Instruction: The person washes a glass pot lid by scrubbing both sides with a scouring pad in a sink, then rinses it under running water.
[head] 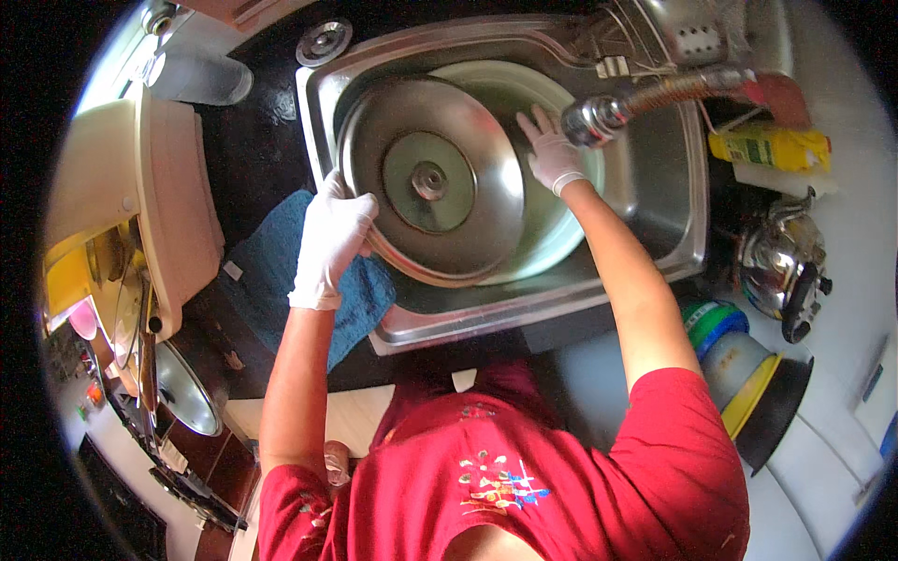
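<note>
My left hand (333, 235), in a white glove, grips the left rim of a round stainless steel pan lid (487, 175). A glass disc (449, 168) with a round knob (429, 180) at its middle is set in the lid. The lid lies tilted over the left part of a pale green basin (554, 242), which stands in the steel sink (652, 231) and appears to hold water. My gloved right hand (554, 154) reaches over the basin's right part with fingers apart and nothing in them. Beside its fingertips hangs the chrome tap head (593, 120).
A blue towel (273, 245) lies on the black counter left of the sink. A drain strainer (324, 43) and a clear container (200, 76) are behind it. A kettle (779, 256), a yellow packet (772, 149) and stacked bowls (736, 372) stand right. A cream dish rack (172, 210) borders the left.
</note>
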`<action>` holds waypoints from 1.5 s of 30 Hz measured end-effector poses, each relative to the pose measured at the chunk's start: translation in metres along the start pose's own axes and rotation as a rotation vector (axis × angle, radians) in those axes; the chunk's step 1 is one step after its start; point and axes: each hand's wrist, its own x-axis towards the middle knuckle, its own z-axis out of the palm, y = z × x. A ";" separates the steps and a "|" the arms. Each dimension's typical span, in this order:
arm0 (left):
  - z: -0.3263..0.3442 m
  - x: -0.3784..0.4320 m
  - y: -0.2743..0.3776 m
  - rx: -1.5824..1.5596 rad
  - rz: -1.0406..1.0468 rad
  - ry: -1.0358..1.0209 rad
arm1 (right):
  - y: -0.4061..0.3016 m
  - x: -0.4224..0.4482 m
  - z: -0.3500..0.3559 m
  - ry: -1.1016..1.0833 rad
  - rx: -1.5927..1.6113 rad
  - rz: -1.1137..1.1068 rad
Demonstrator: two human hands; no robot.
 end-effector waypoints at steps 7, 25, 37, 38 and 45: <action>0.031 0.017 -0.019 -0.220 0.128 -0.042 | 0.016 0.023 0.045 -0.067 -0.162 -0.071; 0.051 -0.014 -0.070 -0.524 -0.168 -0.016 | -0.032 -0.097 -0.081 0.377 0.183 0.368; 0.087 0.024 -0.078 -0.563 -0.180 -0.186 | -0.067 0.033 0.031 0.052 0.116 -0.040; 0.088 0.027 -0.082 -0.563 -0.165 -0.169 | -0.081 0.040 0.033 0.033 0.183 0.000; 0.082 0.040 -0.102 -0.646 -0.165 -0.207 | -0.126 -0.024 0.018 -0.247 0.634 -0.440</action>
